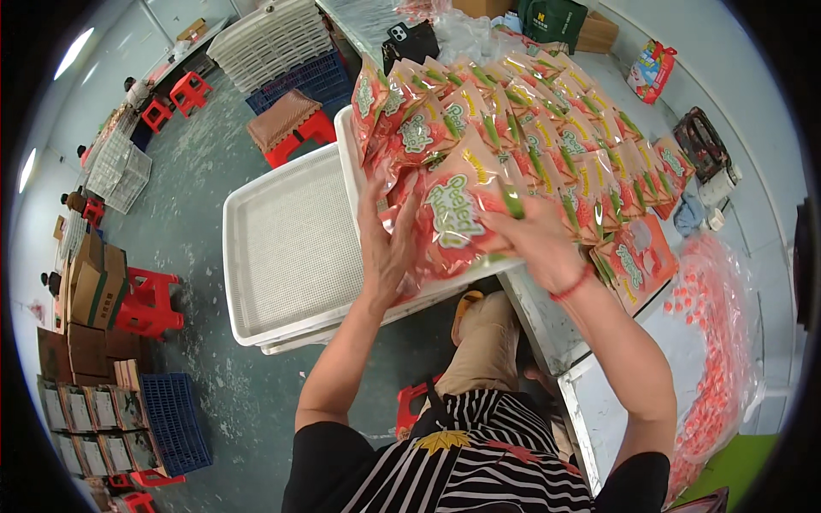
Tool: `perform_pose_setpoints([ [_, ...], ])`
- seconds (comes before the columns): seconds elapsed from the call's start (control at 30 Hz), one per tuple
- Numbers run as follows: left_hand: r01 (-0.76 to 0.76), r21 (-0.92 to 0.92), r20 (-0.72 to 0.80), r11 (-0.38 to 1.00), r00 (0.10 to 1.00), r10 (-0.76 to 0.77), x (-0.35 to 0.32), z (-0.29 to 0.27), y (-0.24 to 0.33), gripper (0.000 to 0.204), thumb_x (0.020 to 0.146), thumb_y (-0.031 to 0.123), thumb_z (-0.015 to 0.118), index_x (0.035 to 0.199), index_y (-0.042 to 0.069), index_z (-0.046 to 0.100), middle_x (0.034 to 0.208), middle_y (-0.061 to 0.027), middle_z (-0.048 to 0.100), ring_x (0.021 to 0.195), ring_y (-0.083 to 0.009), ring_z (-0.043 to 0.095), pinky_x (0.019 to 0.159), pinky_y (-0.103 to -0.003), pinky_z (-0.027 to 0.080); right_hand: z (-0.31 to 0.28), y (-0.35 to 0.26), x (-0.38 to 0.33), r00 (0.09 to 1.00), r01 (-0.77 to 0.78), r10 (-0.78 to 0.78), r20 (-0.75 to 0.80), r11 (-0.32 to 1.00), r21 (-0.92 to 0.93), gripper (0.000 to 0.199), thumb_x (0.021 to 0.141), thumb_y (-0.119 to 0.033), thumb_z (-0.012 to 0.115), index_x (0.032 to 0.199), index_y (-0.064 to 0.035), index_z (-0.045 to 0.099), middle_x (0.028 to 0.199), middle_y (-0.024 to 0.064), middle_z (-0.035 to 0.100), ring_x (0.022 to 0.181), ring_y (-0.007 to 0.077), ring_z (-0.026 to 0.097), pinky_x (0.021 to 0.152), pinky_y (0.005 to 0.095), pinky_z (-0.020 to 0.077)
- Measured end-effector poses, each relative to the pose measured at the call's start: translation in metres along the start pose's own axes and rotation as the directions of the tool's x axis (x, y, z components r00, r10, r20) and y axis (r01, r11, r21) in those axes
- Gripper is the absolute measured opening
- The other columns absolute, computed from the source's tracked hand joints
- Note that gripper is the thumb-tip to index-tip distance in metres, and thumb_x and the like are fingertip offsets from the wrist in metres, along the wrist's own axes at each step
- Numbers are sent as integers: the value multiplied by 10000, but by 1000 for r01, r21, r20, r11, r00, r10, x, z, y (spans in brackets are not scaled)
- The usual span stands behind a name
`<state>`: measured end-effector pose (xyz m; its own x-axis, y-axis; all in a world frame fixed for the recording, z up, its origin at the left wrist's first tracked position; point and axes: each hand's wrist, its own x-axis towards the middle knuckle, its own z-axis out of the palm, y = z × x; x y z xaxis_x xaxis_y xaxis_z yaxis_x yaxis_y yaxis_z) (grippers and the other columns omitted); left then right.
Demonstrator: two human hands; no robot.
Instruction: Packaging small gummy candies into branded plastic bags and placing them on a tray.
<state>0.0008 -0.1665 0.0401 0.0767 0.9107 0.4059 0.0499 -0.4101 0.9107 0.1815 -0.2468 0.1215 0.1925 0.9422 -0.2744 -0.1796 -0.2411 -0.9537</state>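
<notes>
From the head camera, both hands worked at the near end of a long spread of red-and-orange snack packets (547, 145) laid overlapping in rows across the counter (547, 329). The left hand (386, 248) stood with palm and spread fingers pressed flat against the left side of a stack of packets (453, 218), not curled around it. The right hand (534, 239) lay over the stack's right side, fingers bent loosely down onto the top packet, partly hiding its lower edge. Together they squeezed the stack between them more than either one gripped it.

The stack sat at the counter's near corner, over the edge of a white tray (291, 248) that was bare across its mesh floor and rested on another tray beneath. A clear bag of small red sweets (714, 342) lay on the counter to the right.

The step in hand looked like gathering and squaring a bundle of packets. The next move would seem to call for keeping even pressure from both sides so the slippery packets did not fan out.

The top packet faced the camera, its long axis running roughly away from the person, tilted a little leftward at the far end.
</notes>
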Motion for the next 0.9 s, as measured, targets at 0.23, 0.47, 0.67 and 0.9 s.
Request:
perform_pose_setpoints([
  [0.23, 117, 299, 305, 947, 929, -211, -13, 5, -58, 592, 948, 313, 507, 1374, -29, 279, 1309, -270, 412, 1230, -408, 401, 1055, -405, 313, 15, 34, 80, 985, -29, 38, -169, 998, 52, 133, 822, -97, 621, 882, 17, 649, 762, 105, 651, 625, 181, 658, 452, 305, 541],
  [0.47, -468, 679, 438, 566, 877, 199, 13, -13, -119, 487, 817, 143, 620, 1284, 101, 488, 1339, -275, 390, 1214, -469, 392, 1023, -495, 348, 41, 59, 104, 774, 222, -595, -216, 575, -788, 261, 778, -239, 653, 794, 17, 602, 656, 183, 641, 621, 312, 645, 657, 389, 493],
  [0.67, 31, 269, 100, 963, 993, -60, 5, 4, -103, 521, 930, 285, 522, 1335, 1, 359, 1300, -283, 406, 1198, -440, 395, 1024, -470, 318, 24, 62, 100, 814, 298, -555, -170, 651, -698, 324, 762, -254, 653, 855, 48, 580, 758, 235, 634, 741, 392, 625, 700, 449, 488],
  [0.9, 138, 378, 98, 915, 977, -188, 14, 30, -102, 584, 948, 353, 495, 1344, -43, 331, 1303, -267, 387, 1229, -412, 373, 1047, -446, 285, 3, 61, 89, 822, 339, -550, -146, 680, -650, 440, 808, -237, 661, 1110, 35, 492, 918, 177, 632, 808, 282, 653, 694, 380, 512],
])
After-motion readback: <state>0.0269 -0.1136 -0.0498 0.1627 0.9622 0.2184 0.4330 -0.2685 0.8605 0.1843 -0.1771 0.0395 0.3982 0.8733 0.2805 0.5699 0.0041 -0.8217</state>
